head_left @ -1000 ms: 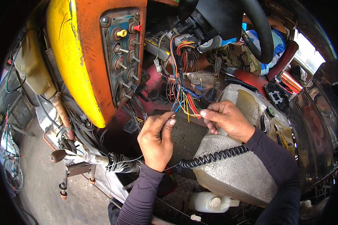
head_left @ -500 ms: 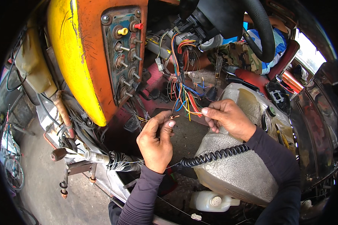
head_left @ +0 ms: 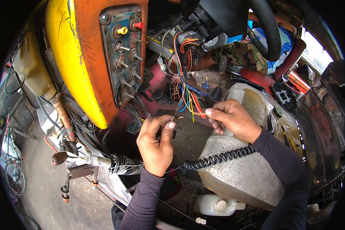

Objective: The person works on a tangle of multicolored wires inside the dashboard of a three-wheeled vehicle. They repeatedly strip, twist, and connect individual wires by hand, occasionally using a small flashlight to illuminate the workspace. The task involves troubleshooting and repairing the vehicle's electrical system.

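My left hand [head_left: 155, 143] is closed in a pinch on a thin wire whose bare copper strands [head_left: 179, 117] stick out past the fingertips. Facing it, my right hand [head_left: 234, 120] pinches the ends of several coloured wires [head_left: 195, 109], yellow, red and white among them. These belong to a loose wiring harness [head_left: 183, 69] that hangs from the steering column [head_left: 195, 25]. Blue and green wires dangle beside the pinched ones. A gap separates the two hands.
An orange and yellow panel with toggle switches [head_left: 126, 53] stands at the left. A silvery padded cover [head_left: 241, 168] lies under my right forearm, with a black coiled cable [head_left: 218, 157] across it. Another person's camouflage-clad leg [head_left: 241, 55] is beyond the steering wheel [head_left: 270, 34].
My left hand has shifted slightly left and down, away from the right one. My right hand keeps its pinch on the wires, almost still.
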A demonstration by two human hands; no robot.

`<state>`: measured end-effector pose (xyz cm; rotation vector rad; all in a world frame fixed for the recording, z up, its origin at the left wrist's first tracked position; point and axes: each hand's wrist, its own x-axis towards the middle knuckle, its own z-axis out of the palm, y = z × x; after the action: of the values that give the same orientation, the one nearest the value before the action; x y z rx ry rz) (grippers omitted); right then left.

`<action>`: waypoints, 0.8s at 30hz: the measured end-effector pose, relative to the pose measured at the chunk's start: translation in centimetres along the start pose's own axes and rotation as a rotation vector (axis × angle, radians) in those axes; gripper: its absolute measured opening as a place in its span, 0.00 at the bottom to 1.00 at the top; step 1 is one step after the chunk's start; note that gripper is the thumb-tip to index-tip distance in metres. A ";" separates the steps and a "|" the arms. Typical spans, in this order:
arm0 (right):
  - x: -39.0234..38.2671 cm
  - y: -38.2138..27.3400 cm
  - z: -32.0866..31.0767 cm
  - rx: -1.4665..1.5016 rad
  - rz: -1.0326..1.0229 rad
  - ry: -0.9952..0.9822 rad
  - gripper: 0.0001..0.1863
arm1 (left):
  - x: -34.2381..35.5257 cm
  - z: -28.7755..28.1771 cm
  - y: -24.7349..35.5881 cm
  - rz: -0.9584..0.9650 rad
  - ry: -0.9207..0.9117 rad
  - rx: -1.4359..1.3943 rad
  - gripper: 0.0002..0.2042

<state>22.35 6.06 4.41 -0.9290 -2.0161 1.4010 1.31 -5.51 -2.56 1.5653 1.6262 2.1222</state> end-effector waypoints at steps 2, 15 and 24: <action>0.0 0.0 0.0 -0.001 -0.004 0.001 0.21 | -0.1 -0.1 -0.1 -0.009 -0.014 -0.002 0.05; 0.0 0.1 -0.1 0.018 0.000 -0.005 0.22 | -1.4 0.3 1.3 -0.248 -0.133 -0.177 0.05; 0.2 0.4 -0.2 0.013 -0.033 -0.033 0.21 | -0.4 4.4 1.8 -0.624 -0.421 -0.574 0.14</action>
<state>22.47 6.44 4.10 -0.8687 -2.0346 1.4193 5.52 -3.44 -1.77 1.0400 1.0412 1.5815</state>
